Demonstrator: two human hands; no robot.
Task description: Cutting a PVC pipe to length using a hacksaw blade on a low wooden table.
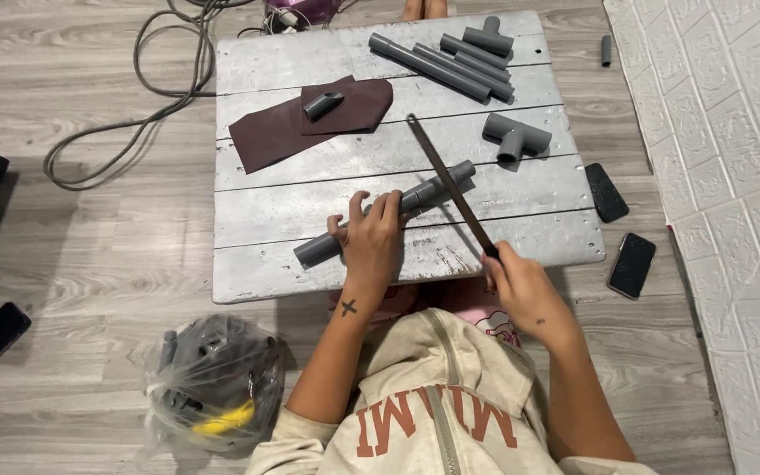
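At the centre of the frame the left hand presses down on a long grey plastic pipe, fingers clenched over its middle and pinning it to the low whitewashed wooden plank table. The pipe lies slantwise — its lower end towards the lower left of the tabletop, its upper end, fitted with a coupling, pointing to the upper right. The right hand, at the lower right of the table, grasps the handle of a long dark metal file; the blade runs up and to the left and crosses over the pipe near the coupling.

In the upper part of the table lie two sheets of dark brown sandpaper with a short grey pipe offcut on top. To the upper right rests a bundle of grey pipe lengths, and below it a grey tee fitting. Two black phones lie on the floor just right of the table — a clear plastic bag of grey fittings sits at the lower left.
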